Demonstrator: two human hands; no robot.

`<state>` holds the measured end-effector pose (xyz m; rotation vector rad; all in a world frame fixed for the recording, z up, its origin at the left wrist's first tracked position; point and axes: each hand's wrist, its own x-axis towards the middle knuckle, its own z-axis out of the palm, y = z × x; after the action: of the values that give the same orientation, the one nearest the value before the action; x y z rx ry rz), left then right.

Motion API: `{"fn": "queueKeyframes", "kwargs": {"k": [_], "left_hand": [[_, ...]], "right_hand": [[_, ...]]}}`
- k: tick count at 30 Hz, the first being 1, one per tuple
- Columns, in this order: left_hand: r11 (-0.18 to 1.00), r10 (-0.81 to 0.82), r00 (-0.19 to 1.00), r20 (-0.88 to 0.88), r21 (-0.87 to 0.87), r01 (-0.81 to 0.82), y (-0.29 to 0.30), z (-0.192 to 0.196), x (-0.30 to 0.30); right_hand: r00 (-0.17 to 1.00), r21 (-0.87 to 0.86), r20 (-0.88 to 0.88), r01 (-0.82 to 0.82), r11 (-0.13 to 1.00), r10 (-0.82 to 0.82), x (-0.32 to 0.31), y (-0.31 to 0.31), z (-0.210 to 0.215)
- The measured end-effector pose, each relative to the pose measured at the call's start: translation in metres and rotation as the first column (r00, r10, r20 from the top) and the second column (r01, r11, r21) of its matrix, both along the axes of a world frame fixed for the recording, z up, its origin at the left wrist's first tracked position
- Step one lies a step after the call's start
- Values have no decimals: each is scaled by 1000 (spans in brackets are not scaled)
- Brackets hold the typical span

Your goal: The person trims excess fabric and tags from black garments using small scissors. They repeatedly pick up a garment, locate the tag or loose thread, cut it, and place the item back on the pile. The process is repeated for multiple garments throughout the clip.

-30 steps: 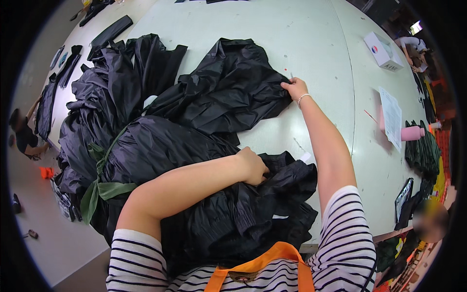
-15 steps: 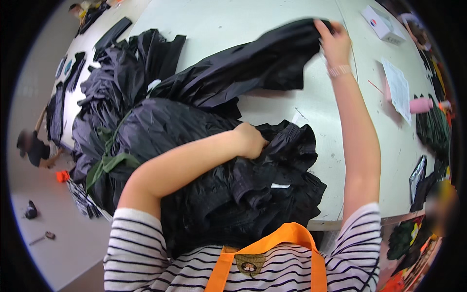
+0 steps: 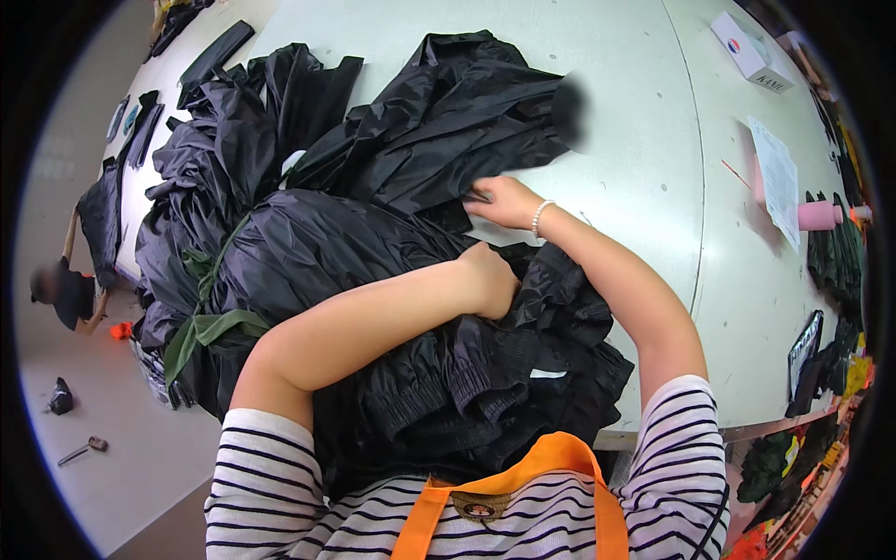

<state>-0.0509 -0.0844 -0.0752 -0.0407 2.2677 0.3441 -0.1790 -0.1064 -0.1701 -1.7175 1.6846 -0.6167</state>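
A large heap of thin black garments lies in front of me, part of it bound with a green cloth strip. My left hand is closed on black cloth at the near side of the heap, its fingertips hidden. Beyond it, a black garment piece spreads across the table. At that piece's near edge, my right hand has its fingers bent in a pinch on the cloth. Gathered elastic edges and a small white label show close to my body.
The pale table carries a white box, a paper sheet and a pink bottle on the right. A dark-screened device lies near the right edge. Another person handles dark cloth at far left.
My right hand has come down and left from the far right, letting go of the garment's far end. That piece now lies bunched on the table. My left hand stays in place.
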Motion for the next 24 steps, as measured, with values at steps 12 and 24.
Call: {"fn": "queueKeyframes", "kwargs": {"k": [12, 24], "left_hand": [[998, -68, 998, -7, -15, 68, 4, -8, 5], [996, 67, 996, 52, -67, -64, 4, 13, 6]], "right_hand": [[951, 299, 273, 61, 952, -147, 49, -30, -2], [865, 132, 395, 281, 951, -310, -80, 145, 112]]}}
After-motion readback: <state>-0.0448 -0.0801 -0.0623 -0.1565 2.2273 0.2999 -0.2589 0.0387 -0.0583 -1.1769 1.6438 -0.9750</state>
